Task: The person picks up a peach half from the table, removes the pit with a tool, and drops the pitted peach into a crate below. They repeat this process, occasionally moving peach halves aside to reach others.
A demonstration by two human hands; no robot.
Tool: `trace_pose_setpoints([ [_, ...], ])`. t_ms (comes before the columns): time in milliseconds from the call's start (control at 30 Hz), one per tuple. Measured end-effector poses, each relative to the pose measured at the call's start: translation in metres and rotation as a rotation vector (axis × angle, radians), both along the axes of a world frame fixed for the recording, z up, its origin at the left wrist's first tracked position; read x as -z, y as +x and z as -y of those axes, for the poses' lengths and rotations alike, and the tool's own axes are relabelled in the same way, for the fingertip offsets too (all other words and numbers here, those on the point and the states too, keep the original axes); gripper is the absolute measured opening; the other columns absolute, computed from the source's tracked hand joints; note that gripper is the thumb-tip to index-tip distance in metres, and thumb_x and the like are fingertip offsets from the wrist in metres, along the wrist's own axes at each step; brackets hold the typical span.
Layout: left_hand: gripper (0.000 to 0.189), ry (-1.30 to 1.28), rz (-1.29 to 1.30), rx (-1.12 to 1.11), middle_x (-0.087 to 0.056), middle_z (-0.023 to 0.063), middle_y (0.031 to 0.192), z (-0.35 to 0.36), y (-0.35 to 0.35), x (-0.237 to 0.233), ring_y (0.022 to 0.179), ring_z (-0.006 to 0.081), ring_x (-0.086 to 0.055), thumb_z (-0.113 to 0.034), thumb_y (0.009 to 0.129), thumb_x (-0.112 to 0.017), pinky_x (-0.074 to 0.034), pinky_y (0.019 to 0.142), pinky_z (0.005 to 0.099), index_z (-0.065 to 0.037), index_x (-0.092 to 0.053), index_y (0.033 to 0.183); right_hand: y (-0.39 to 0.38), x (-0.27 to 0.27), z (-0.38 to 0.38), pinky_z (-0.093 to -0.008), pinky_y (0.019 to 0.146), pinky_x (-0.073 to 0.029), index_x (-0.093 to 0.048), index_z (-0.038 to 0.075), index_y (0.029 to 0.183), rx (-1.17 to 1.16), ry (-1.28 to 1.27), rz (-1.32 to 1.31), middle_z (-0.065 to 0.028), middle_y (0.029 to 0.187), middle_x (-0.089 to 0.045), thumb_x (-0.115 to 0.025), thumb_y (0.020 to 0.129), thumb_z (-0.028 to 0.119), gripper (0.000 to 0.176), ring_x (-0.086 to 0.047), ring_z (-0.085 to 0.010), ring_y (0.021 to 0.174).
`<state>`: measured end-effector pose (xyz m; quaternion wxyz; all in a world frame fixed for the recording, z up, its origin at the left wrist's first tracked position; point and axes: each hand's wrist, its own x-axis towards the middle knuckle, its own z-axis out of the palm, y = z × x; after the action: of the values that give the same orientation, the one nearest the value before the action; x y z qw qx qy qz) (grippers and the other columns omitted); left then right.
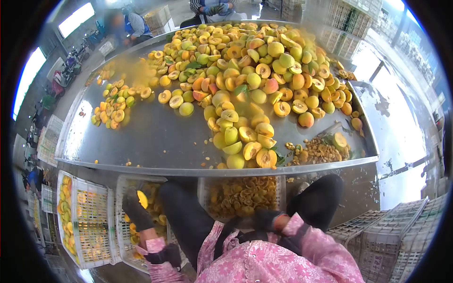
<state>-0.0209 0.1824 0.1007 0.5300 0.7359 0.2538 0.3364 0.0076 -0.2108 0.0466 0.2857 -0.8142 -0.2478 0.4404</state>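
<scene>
My left hand (135, 211), in a dark glove with a pink sleeve, is down by my knee and holds a yellow fruit half (142, 199) over a white crate (123, 186) of cut fruit. My right hand (263, 220), also dark-gloved, rests low by my lap, just below a crate of brown pits (241, 194). Whether it grips anything cannot be made out. Ahead, a steel table (155, 141) carries a big heap of whole and halved yellow peaches (245, 70), which reaches to the near edge.
A small heap of pits (321, 152) lies on the table's right corner. Another crate of yellow halves (87, 221) stands at far left. Empty white crates (396, 236) are stacked at right. Two other people (137, 23) work at the far side.
</scene>
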Motion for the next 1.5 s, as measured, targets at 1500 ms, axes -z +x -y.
trace_pose_setpoints([
  [1500, 0.019, 0.072, -0.261, 1.089, -0.063, 0.0076, 0.083, 0.193, 0.073, -0.048, 0.071, 0.0164, -0.060, -0.019, 0.089, -0.052, -0.050, 0.064, 0.0290, -0.004, -0.060, 0.099, 0.036, -0.086, 0.004, -0.0201, 0.038, -0.036, -0.052, 0.007, 0.112, 1.028, 0.914, -0.569, 0.0003, 0.075, -0.057, -0.066, 0.078, 0.017, 0.038, -0.048, -0.0067, 0.048],
])
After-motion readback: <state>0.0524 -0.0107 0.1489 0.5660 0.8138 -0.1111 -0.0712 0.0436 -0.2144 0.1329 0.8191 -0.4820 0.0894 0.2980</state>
